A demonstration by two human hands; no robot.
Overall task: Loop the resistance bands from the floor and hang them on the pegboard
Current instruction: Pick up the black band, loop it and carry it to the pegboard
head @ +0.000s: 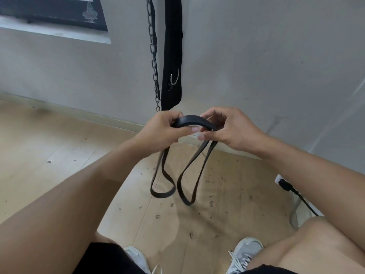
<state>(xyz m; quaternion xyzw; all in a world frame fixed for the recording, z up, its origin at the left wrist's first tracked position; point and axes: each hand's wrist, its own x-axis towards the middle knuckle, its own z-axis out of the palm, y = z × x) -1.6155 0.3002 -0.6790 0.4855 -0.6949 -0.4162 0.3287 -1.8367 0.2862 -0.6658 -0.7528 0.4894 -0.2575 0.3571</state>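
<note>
Grey wall (256,56) meets a littered wooden floor (49,145); window (49,12) upper left.

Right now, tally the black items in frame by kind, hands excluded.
Resistance band, held by left hand and right hand, loops dangling: 1
Chain on the wall: 1
Wide strap with metal ring: 1
Plug with cable at the floor socket: 1
Total: 4
</note>
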